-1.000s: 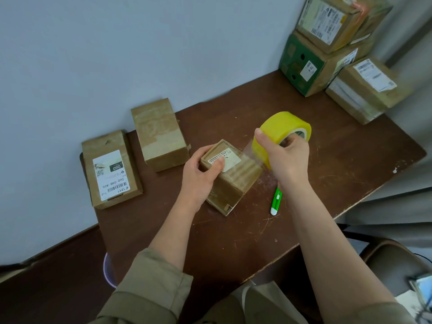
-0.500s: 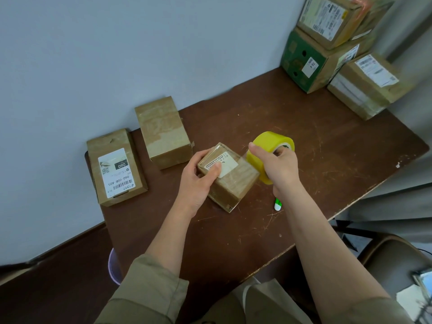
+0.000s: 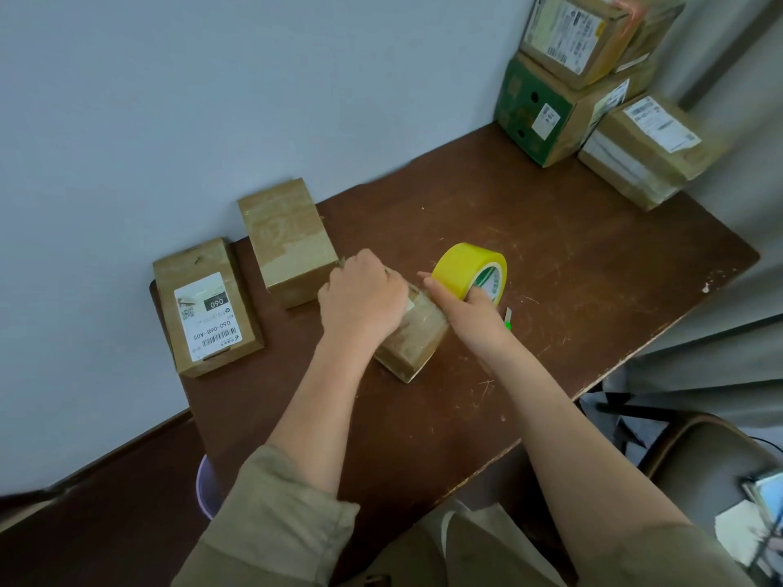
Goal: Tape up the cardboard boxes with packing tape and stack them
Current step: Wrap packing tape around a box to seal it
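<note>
Whereas half a second ago the left hand (image 3: 363, 299) gripped the small cardboard box (image 3: 413, 338) by its side with the label showing, it now lies over the top of the box, fingers curled down across it, apparently smoothing the strip. The right hand (image 3: 468, 309) has brought the yellow tape roll (image 3: 470, 271) down against the far edge of the box, fingers hooked through the core, forefinger laid along the roll's outer face. In the inspector's judgement one pass of tape is being seated; cutting and stacking remain. The box rests at mid-tabletop (image 3: 572, 269). A green-and-white cutter (image 3: 507, 319) lies just beside the right wrist. Two taped boxes (image 3: 288, 239) (image 3: 207, 307) lie near the wall at left; three larger boxes (image 3: 593, 78) are stacked in the far right corner. A pale wall backs the scratched brown surface; a curtain hangs at right.
</note>
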Motion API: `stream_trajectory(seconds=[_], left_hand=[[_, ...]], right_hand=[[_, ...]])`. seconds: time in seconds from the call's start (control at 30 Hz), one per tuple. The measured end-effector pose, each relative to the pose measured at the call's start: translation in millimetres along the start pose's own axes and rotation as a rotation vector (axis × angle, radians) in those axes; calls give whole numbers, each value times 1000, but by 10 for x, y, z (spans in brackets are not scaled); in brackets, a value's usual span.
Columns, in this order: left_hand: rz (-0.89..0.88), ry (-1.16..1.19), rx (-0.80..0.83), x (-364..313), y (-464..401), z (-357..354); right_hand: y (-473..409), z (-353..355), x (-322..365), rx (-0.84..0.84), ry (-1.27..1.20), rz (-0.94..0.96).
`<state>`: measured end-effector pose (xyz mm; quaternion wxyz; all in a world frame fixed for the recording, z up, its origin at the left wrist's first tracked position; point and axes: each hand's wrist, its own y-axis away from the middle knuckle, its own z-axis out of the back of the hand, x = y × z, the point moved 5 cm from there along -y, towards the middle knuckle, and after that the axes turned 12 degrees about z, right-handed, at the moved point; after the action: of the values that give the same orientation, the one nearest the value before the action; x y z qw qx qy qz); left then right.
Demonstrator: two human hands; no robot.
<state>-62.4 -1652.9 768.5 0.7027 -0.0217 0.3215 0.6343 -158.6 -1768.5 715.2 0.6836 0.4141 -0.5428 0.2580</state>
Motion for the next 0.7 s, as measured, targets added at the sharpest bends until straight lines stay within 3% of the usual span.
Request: stream_trajectory(seconds=[0.07,0.13,0.2,0.33,0.43,0.6,0.7], left_hand=[[-33,4,-229,-174,83,-66],[-39,-128,-342,-207,150,-243],[-22,-277,-337,-154,133,-379],[-22,-269,-315,-143,81,-343],[-45,-147,-327,-101,84,-273],[-208,276,-423,84,88,-164],[-185,488,-249,355,31,-301]], right_hand=[[58,-12,10,-35,32,13],[111,-24,-10,-78,76,12],[157,-24,-29,-87,44,16],[170,-25,-4,-32,-53,-76],[166,54,117,-44,-160,-118],[97,148,370,-109,-147,126],[95,-25,355,-15,-172,181]])
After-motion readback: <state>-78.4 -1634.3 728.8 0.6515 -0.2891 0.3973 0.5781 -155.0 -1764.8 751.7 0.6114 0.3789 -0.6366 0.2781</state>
